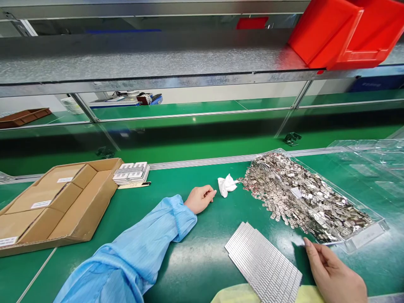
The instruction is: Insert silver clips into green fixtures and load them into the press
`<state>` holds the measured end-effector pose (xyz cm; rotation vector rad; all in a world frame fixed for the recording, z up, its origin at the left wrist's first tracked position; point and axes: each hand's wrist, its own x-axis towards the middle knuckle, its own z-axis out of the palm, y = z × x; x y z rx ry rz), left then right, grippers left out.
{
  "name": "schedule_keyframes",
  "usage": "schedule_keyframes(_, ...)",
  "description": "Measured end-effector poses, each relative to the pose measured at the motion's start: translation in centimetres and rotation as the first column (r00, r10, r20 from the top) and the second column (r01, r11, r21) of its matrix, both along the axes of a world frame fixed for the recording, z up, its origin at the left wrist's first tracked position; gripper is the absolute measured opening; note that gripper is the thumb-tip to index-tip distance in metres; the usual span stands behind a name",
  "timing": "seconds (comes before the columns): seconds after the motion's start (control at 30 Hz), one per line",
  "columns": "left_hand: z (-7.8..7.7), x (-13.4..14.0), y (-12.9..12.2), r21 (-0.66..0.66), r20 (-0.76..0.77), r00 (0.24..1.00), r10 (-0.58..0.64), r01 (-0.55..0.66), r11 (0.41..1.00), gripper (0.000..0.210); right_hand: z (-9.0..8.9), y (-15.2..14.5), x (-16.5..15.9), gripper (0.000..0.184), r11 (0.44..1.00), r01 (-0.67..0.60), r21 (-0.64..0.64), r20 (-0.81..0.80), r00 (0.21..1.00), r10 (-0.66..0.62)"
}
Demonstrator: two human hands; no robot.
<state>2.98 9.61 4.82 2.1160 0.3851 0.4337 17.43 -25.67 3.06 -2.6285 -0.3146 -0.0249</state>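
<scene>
My left hand [199,199], in a blue sleeve, rests over the green table with its fingers curled together; anything between them is too small or hidden to make out. Just right of it lies a crumpled white tissue [226,185]. My right hand [337,271] is at the lower right, thumb pressed toward the bent fingers, and whatever it may pinch cannot be made out. Left of that hand is a silver gridded plate [265,263], its near end over something yellow [232,294]. Above the right hand, many small metal pieces [284,189] spill from a clear plastic tray [368,237].
On the left stands a cardboard tray [94,210] with labelled boxes. Beside it is a stack of white printed cards [131,172]. More clear trays [378,164] sit at the right. A metal shelf [158,59] spans above, with a red bin [328,33] on it.
</scene>
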Motion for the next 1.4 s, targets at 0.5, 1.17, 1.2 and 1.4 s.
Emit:
schedule_keyframes(0.5,-0.03,-0.06,0.02,-0.004,0.004,1.000,0.001,-0.001,1.000,0.034,-0.68,-0.42,0.17,0.053,0.998,-0.063,0.030,0.114,0.992,0.060)
schedule_keyframes(1.17,-0.20,-0.03,0.14,-0.004,0.001,1.000,-0.003,0.003,1.000,0.034,-0.03,0.00,-0.18,0.051,0.998,-0.054,0.028,0.083,0.995,0.051)
schedule_keyframes(1.2,-0.19,-0.03,0.13,-0.004,0.001,1.000,-0.003,0.003,1.000,0.034,-0.04,0.01,-0.17,0.052,0.998,-0.055,0.030,0.082,0.995,0.052)
schedule_keyframes(1.4,-0.10,-0.06,0.09,-0.009,0.001,1.000,0.001,-0.001,1.000,0.034,-0.03,-0.05,-0.16,0.052,0.998,-0.058,0.034,0.087,0.995,0.055)
